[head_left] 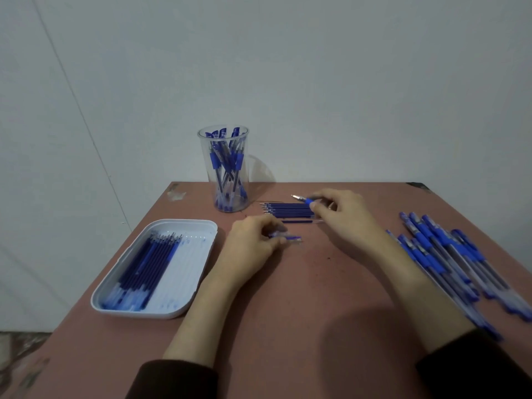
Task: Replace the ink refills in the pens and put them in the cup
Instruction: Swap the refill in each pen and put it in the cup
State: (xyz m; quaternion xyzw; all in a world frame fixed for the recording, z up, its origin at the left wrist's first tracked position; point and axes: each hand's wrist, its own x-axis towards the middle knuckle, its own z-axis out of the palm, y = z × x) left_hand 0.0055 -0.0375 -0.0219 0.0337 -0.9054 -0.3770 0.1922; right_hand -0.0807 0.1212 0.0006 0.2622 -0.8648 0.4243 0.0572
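Note:
My left hand holds a clear pen barrel with a blue cap end low over the table. My right hand pinches a blue-gripped pen tip section, its metal point aimed left, just above a row of dark blue ink refills lying on the table. A clear plastic cup holding several blue pens stands at the back of the table. A pile of several blue pens lies at the right.
A white tray with several blue refills sits at the left front of the reddish-brown table. One refill lies apart below the row. A pale wall rises behind the table's back edge.

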